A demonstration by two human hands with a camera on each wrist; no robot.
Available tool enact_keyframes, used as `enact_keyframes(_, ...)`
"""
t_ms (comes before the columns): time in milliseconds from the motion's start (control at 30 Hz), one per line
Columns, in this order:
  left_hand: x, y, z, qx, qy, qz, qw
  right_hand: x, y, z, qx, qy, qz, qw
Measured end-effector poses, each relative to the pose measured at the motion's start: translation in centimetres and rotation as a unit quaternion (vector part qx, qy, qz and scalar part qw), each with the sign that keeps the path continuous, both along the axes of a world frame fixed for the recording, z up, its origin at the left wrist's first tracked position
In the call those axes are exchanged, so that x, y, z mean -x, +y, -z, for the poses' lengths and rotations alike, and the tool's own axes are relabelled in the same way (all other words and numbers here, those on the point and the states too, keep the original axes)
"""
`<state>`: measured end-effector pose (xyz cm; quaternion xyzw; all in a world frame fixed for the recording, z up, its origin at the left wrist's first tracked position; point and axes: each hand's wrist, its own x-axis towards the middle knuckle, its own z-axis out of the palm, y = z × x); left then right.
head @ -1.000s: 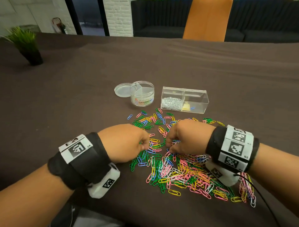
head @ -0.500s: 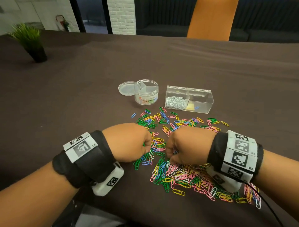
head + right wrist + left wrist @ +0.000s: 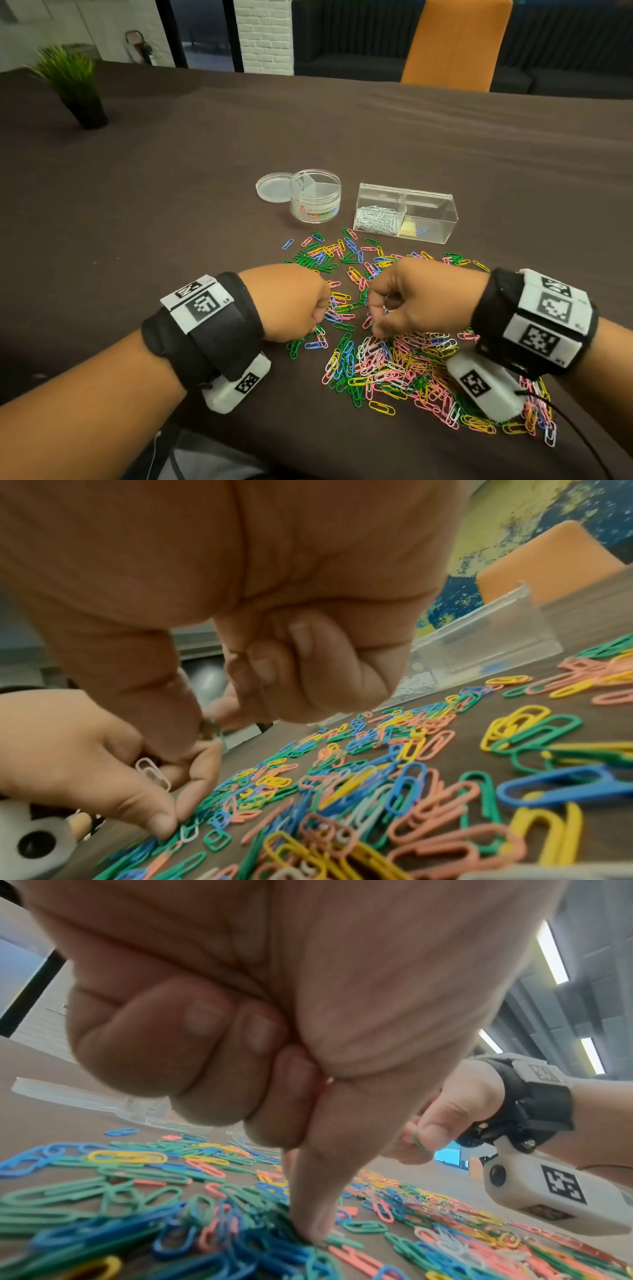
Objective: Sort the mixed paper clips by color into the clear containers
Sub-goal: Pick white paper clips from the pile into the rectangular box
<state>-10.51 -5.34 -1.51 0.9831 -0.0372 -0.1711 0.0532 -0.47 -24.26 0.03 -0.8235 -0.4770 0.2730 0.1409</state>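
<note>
Pinching a near-upright green clip [image 3: 419, 1141], right hand [image 3: 418, 298] faces left hand [image 3: 291, 305], which clutches slanted white clips [image 3: 152, 773].

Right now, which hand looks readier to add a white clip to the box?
Probably the left hand: it holds a white paper clip, and the rectangular box keeps its white clips in the left compartment. The right hand pinches a green clip instead.

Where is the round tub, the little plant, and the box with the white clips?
round tub [image 3: 315, 205]: head view, front wall.
little plant [image 3: 70, 73]: head view, green leaves.
box with the white clips [image 3: 430, 224]: head view, clear front wall.
</note>
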Motion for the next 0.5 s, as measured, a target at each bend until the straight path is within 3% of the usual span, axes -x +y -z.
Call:
enact_keyframes(333,0.1,0.4,-0.2,0.012,-0.029,-0.014,0.999,-1.4,-1.3,0.2,-0.005,0.081,0.036,0.996)
enact_keyframes(500,-0.3,-0.2,0.2,-0.019,-0.019,-0.004,1.000,-1.1,-1.5,0.1,0.001,0.076,0.035,0.997)
